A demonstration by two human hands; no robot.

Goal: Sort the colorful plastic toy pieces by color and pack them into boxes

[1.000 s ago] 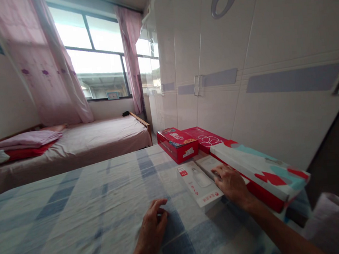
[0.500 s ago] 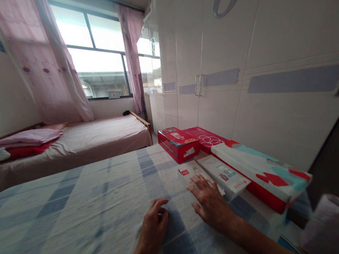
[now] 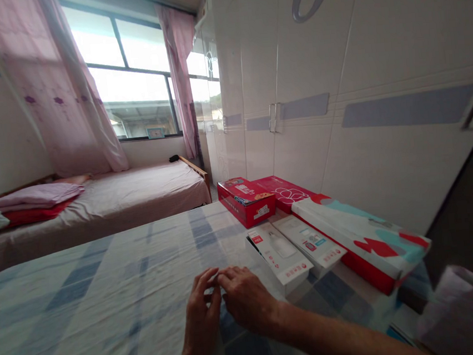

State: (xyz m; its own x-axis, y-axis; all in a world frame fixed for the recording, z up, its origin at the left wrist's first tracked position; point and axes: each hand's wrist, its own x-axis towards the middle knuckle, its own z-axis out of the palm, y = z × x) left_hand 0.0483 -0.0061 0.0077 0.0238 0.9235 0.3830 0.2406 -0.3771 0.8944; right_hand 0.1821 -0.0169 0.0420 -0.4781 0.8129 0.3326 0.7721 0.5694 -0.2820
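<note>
My left hand [image 3: 202,303] and my right hand [image 3: 248,299] meet low over the checked tablecloth, fingertips touching. Both have curled fingers, thumbs drawn in; whatever may be pinched between them is hidden or too small to name. Just right of my right hand lies a white box [image 3: 280,252] with a red label and a printed picture on top. A second white box [image 3: 309,241] with a printed code rests beside it. Neither hand touches these boxes.
Behind the white boxes stands a red carton [image 3: 247,201]. A long flat red, white and teal box [image 3: 359,232] runs along the table's right side. The tablecloth [image 3: 106,301] is blue and white. Beyond are a bed [image 3: 149,186] and white wardrobe doors [image 3: 300,149].
My right hand has left the white box and moved left to meet my left hand, its fingers now curled in. The white box's top is now uncovered. My left hand has shifted slightly left.
</note>
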